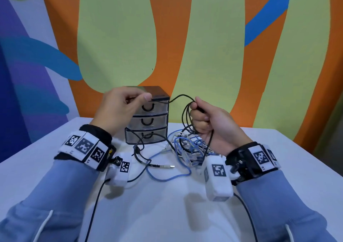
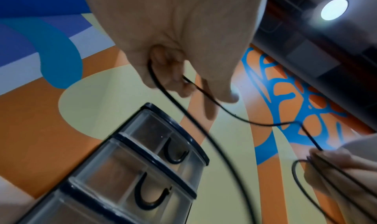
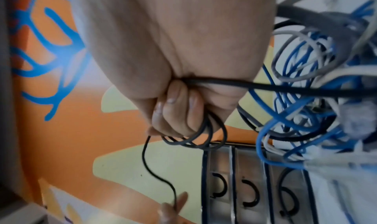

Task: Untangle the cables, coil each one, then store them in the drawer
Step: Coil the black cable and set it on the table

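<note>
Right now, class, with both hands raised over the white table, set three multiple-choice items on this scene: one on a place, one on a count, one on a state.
1. Where does the tangle of blue and white cables lie?
A. In a drawer
B. On the white table, right of the clear plastic drawer unit
C. On top of the unit

2. How many drawers does the unit have?
A. Two
B. Three
C. Five

3. What is the state of the thin black cable?
A. Partly looped in the right hand, a strand running to the left hand
B. Flat on the table
C. Stored away

Answers: 1 B, the heap sits on the tabletop beside the unit. 2 B, three handles are stacked. 3 A, loops hang from the right fist, and the left fingers pinch the strand.
</note>
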{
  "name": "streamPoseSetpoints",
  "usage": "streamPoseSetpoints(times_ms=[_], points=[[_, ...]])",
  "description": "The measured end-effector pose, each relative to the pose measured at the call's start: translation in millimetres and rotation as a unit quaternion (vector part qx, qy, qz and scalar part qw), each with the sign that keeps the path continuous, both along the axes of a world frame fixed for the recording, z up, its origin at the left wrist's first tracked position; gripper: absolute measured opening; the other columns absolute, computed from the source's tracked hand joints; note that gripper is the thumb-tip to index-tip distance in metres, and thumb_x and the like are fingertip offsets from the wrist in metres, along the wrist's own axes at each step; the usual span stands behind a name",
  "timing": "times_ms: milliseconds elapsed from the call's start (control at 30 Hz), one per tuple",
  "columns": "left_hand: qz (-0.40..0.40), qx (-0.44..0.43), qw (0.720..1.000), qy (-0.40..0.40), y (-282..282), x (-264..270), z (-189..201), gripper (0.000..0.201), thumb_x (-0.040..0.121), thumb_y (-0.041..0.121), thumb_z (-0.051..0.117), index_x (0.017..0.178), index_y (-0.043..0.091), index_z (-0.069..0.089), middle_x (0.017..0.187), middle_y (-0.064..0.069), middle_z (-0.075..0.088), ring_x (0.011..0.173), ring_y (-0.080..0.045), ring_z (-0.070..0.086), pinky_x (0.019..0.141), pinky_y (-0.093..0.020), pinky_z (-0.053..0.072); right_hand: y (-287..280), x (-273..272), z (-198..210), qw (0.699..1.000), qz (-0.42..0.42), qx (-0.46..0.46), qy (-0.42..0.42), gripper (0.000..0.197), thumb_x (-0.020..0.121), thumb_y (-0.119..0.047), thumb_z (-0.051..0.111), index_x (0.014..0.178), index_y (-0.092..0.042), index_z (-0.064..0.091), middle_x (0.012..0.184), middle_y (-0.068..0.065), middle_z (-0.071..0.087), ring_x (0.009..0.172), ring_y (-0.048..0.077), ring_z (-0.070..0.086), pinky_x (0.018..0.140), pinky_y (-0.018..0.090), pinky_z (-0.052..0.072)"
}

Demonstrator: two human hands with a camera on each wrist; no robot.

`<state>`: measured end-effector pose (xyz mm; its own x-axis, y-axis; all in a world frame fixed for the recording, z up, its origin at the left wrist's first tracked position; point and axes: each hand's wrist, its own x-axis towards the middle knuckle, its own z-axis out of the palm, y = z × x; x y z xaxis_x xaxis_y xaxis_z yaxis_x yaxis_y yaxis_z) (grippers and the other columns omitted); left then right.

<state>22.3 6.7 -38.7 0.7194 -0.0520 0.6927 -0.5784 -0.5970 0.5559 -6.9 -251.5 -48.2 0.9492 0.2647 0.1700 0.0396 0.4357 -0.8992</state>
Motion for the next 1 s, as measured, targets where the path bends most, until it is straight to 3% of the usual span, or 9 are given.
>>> streamPoseSetpoints(times_ms=[100, 200, 300, 367, 467, 567, 667, 800, 1000], points=[[0.02, 0.056, 0.998, 0.006, -3, 3, -4, 0.023, 0.101, 0.047, 0.067, 0.088, 0.032, 0.079, 0.062, 0.012, 0.061, 0.061, -0.005, 0.049, 0.057, -0.03, 0.035, -6, 1, 3, 0.998, 0.018, 0.062, 0.013, 0.035, 0.112, -0.034, 0.043, 0.093, -0.011, 0.061, 0.058, -0.008, 0.027, 0.041, 0.004, 0.024, 0.037, 0.02, 0.024], [0.048, 0.187, 0.979, 0.066, -11, 1, -8, 0.034, 0.104, 0.051, 0.061, 0.084, 0.027, 0.077, 0.054, 0.006, 0.052, 0.058, -0.017, 0.05, 0.052, -0.031, 0.029, -4, -3, 4, 0.991, 0.054, 0.119, 0.018, 0.041, 0.113, -0.03, 0.038, 0.11, -0.001, 0.067, 0.063, -0.004, 0.034, 0.046, 0.007, 0.032, 0.043, 0.02, 0.031], [-0.028, 0.27, 0.955, 0.123, -31, -11, -13, 0.038, 0.104, 0.055, 0.059, 0.076, 0.032, 0.073, 0.053, 0.005, 0.054, 0.052, -0.016, 0.048, 0.051, -0.031, 0.03, 1, -4, 2, 0.99, 0.021, 0.14, -0.013, 0.038, 0.112, -0.021, 0.041, 0.13, 0.007, 0.061, 0.078, 0.0, 0.057, 0.062, 0.01, 0.055, 0.061, 0.018, 0.05], [-0.11, 0.287, 0.943, 0.129, -47, -21, -13, 0.041, 0.103, 0.053, 0.062, 0.067, 0.034, 0.066, 0.052, 0.004, 0.051, 0.049, -0.015, 0.04, 0.05, -0.033, 0.031, 5, -1, -2, 0.99, -0.04, 0.125, -0.056, 0.032, 0.11, -0.013, 0.046, 0.128, 0.009, 0.061, 0.096, 0.008, 0.073, 0.083, 0.015, 0.071, 0.077, 0.019, 0.058], [-0.179, 0.287, 0.936, 0.102, -63, -39, -7, 0.02, 0.099, 0.044, 0.071, 0.086, 0.031, 0.077, 0.055, 0.0, 0.054, 0.052, -0.015, 0.044, 0.051, -0.025, 0.032, 13, -1, -4, 0.98, -0.147, 0.0, -0.136, 0.016, 0.11, -0.006, 0.047, 0.116, -0.003, 0.062, 0.105, 0.012, 0.079, 0.099, 0.022, 0.076, 0.088, 0.024, 0.058], [-0.165, 0.244, 0.954, 0.054, -58, -47, 3, 0.008, 0.094, 0.032, 0.079, 0.088, 0.027, 0.08, 0.054, 0.003, 0.053, 0.054, -0.014, 0.046, 0.052, -0.022, 0.035, 21, -1, -8, 0.931, -0.208, -0.218, -0.208, 0.021, 0.111, -0.008, 0.044, 0.107, -0.018, 0.062, 0.087, -0.003, 0.078, 0.084, 0.012, 0.073, 0.083, 0.023, 0.056], [-0.169, 0.132, 0.974, 0.066, -43, -42, 13, 0.008, 0.089, 0.025, 0.085, 0.083, 0.024, 0.08, 0.057, 0.003, 0.055, 0.053, -0.009, 0.044, 0.053, -0.025, 0.035, 27, -3, -9, 0.911, -0.168, -0.316, -0.203, 0.025, 0.111, -0.013, 0.046, 0.097, -0.003, 0.065, 0.064, 0.004, 0.061, 0.06, 0.02, 0.059, 0.066, 0.029, 0.051], [-0.202, -0.049, 0.973, 0.101, -29, -31, 16, 0.031, 0.074, 0.019, 0.096, 0.089, 0.004, 0.073, 0.068, -0.005, 0.067, 0.062, -0.012, 0.058, 0.055, -0.019, 0.045, 32, -14, -3, 0.955, -0.055, -0.25, -0.152, 0.033, 0.111, -0.018, 0.046, 0.085, -0.006, 0.063, 0.056, 0.0, 0.031, 0.051, 0.014, 0.028, 0.05, 0.023, 0.028], [-0.18, -0.207, 0.959, 0.077, -10, -15, 12, 0.034, 0.074, 0.025, 0.093, 0.087, 0.005, 0.069, 0.062, 0.006, 0.061, 0.053, -0.007, 0.047, 0.05, -0.016, 0.039, 26, -25, 4, 0.986, 0.088, -0.117, -0.074, 0.028, 0.112, -0.024, 0.04, 0.09, -0.01, 0.05, 0.063, 0.0, 0.037, 0.056, 0.013, 0.031, 0.056, 0.028, 0.022]])
